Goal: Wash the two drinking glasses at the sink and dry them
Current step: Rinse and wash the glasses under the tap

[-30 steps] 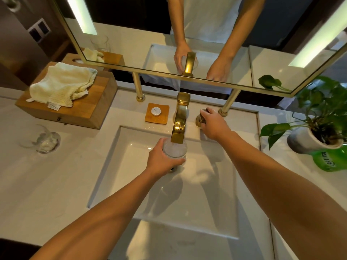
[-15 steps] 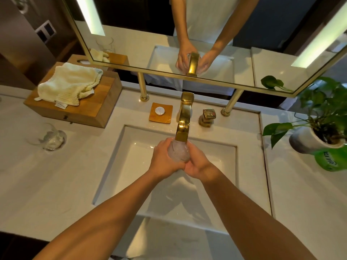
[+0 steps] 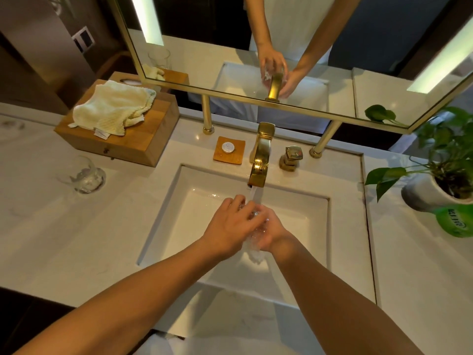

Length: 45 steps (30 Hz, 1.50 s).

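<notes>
Over the sink (image 3: 194,201), nearest in: both forearms reach in from the bottom edge. The left hand (image 3: 230,226) has its fingers curled over the first glass (image 3: 254,216) from the left. The right hand (image 3: 272,231) cups and grips it from the right. Only slivers of the glass show between the two, plus water spilling off below.

Just beyond: the water stream (image 3: 256,194) falls from the gold faucet (image 3: 261,162) onto the hands and glass. The tap handle (image 3: 291,157) stands free beside the spout.

Further out, on the counter left of the basin, the second glass (image 3: 87,175) stands well apart from the hands. Behind it, the cream towel (image 3: 115,106) lies bunched on a wooden box (image 3: 133,142).

Judgement: the step is rinsing and rubbing glass one; drying and the whole second glass remain.

Next move likely calls for turning the glass so the water reaches inside. Wet glass will be slick, so a firm hold matters. Then one hand must come free for the tap or the towel.
</notes>
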Tool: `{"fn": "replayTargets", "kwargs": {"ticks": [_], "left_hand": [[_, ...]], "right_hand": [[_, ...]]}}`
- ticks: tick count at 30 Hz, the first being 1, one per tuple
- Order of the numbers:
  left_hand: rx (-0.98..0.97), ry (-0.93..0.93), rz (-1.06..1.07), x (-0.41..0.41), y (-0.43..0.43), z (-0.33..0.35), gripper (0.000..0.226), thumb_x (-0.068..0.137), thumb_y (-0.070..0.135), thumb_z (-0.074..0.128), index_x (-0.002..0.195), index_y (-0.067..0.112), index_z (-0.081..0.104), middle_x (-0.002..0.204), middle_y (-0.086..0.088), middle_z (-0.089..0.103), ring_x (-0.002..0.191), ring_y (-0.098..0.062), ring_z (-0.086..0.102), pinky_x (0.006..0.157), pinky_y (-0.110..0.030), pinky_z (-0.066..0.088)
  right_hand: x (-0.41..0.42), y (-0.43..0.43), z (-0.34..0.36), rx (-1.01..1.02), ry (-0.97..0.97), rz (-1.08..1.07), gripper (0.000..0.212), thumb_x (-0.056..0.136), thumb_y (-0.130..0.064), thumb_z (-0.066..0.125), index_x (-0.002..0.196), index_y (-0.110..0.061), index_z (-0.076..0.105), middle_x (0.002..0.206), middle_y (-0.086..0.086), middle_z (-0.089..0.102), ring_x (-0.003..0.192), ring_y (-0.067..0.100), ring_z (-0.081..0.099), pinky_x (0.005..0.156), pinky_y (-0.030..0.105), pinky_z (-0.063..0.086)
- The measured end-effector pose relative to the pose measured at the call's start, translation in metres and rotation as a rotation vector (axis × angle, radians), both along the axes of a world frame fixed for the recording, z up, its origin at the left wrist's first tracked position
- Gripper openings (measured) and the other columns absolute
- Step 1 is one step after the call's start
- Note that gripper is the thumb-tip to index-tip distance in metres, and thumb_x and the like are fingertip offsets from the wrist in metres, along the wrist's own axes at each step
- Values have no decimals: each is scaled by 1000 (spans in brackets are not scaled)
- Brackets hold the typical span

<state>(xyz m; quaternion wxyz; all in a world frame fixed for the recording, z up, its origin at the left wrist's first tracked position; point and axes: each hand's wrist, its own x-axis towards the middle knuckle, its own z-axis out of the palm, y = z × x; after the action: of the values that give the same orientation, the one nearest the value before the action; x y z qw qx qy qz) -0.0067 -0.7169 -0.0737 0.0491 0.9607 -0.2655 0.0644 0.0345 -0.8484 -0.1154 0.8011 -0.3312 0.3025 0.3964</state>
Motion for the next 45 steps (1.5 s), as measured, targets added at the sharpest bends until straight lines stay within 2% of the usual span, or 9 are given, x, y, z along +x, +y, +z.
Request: {"fn": "replayTargets", "kwargs": {"ticks": [4, 7, 11, 17, 22, 30, 37, 41, 45], "left_hand": [[77, -84, -147, 3, 15, 7, 79, 60, 25, 93, 129, 23, 56, 131, -13, 59, 116, -34, 57, 91, -43, 52], [-8, -28, 14, 7, 16, 8, 73, 65, 31, 89, 130, 27, 57, 129, -9, 60, 118, -33, 54, 92, -44, 49], [-743, 590, 522, 13, 19, 6, 74, 62, 31, 91, 123, 42, 51, 119, 10, 59, 110, -15, 56, 90, -33, 50], [-1233, 867, 443, -1, 42, 2, 87, 54, -4, 90, 123, 38, 58, 117, 8, 65, 108, -14, 65, 80, -29, 60], [-1339, 894, 346, -10, 49, 10, 88, 57, -7, 91, 129, 29, 57, 121, 8, 65, 114, -11, 63, 83, -29, 57], [-1310, 885, 320, -10, 39, 22, 89, 56, -5, 92, 131, 24, 56, 125, -1, 64, 117, -19, 62, 92, -37, 57], [-1463, 1203, 643, -5, 39, 25, 65, 66, 4, 89, 123, 20, 62, 119, -7, 69, 105, -28, 70, 82, -43, 60], [-1712, 1320, 610, -7, 40, 23, 67, 72, 2, 82, 133, 14, 57, 127, -19, 66, 116, -38, 64, 100, -56, 50], [-1340, 1156, 630, -6, 43, 28, 71, 69, 33, 88, 132, 18, 57, 127, -8, 67, 120, -30, 61, 104, -54, 47]], "right_hand": [[-3, 2, 1, 31, 43, 58, 47, 86, -44, 66, 125, -17, 66, 106, 15, 72, 97, 30, 71, 81, 43, 55], [0, 5, 6, 72, -31, 125, 49, 91, -47, 61, 129, -16, 65, 125, 16, 68, 118, 33, 62, 96, 50, 50], [7, 3, 16, -74, -134, 251, 62, 89, -65, 55, 129, -18, 66, 130, 16, 66, 120, 35, 63, 101, 55, 48], [4, -1, 28, 62, -173, 373, 83, 72, -46, 82, 142, -11, 52, 147, 22, 49, 138, 40, 44, 114, 59, 32], [6, -5, 39, 153, -157, 369, 96, 69, -33, 89, 148, -7, 43, 154, 23, 39, 140, 40, 40, 110, 58, 38], [-2, -8, 41, 151, -189, 332, 71, 81, -47, 75, 137, -6, 58, 141, 23, 55, 124, 38, 57, 93, 52, 55], [-5, -30, 40, -223, -566, 692, 65, 69, -25, 89, 129, -25, 62, 133, 13, 62, 121, 32, 61, 102, 53, 50], [-10, -2, 50, -425, -810, 697, 84, 64, -21, 93, 135, -23, 49, 127, 5, 65, 117, 24, 64, 99, 44, 54], [-11, 20, 46, -604, -1015, 573, 51, 70, -13, 87, 113, -19, 61, 99, 0, 72, 93, 17, 70, 73, 20, 57]]}}
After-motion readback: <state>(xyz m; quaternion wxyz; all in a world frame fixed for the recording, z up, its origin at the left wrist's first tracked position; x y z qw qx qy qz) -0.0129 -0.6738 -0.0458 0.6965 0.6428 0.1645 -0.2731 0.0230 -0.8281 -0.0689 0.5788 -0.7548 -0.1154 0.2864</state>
